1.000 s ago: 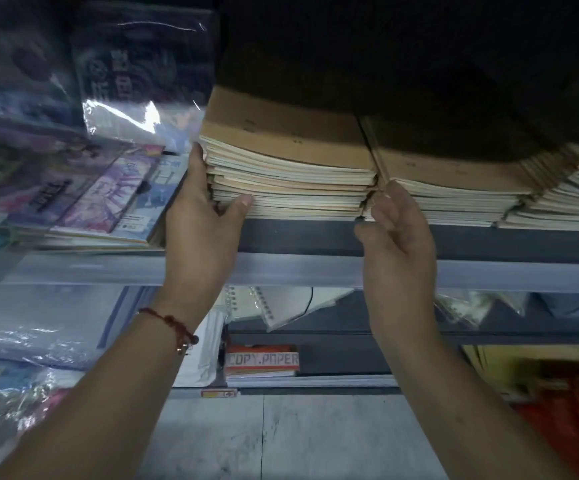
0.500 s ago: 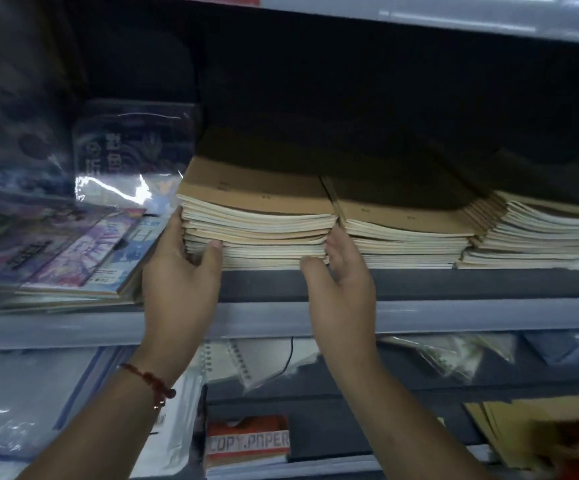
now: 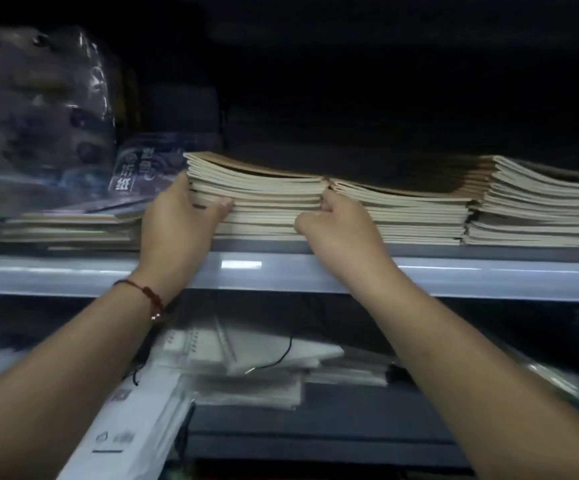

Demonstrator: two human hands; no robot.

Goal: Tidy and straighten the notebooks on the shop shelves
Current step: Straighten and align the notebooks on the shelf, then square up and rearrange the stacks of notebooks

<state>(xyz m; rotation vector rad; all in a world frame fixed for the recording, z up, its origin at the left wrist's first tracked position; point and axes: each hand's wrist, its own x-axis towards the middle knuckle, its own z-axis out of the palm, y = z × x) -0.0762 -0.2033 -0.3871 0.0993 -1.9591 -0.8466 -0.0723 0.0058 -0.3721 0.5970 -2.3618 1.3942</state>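
Note:
Three stacks of brown-covered notebooks lie side by side on a grey shelf (image 3: pixel 281 275). The left stack (image 3: pixel 267 192) sits between my hands. My left hand (image 3: pixel 180 226) wraps round its left front corner, thumb on the page edges and fingers along the side. My right hand (image 3: pixel 340 223) grips its right front corner, fingers tucked into the gap beside the middle stack (image 3: pixel 412 216), thumb low on the front. The right stack (image 3: pixel 540 209) is taller and fans unevenly.
A low, flat pile of books (image 3: pixel 66 230) lies left of my left hand. Behind it stand plastic-wrapped packs (image 3: pixel 38 116) and a dark paper pack (image 3: pixel 142 168). On the shelf below lie spiral notebooks in clear sleeves (image 3: pixel 246 351). The shelf's back is dark.
My right hand moved left from the front of the middle stack to the left stack's right corner. My left hand stayed on the left corner. The view sank to shelf level.

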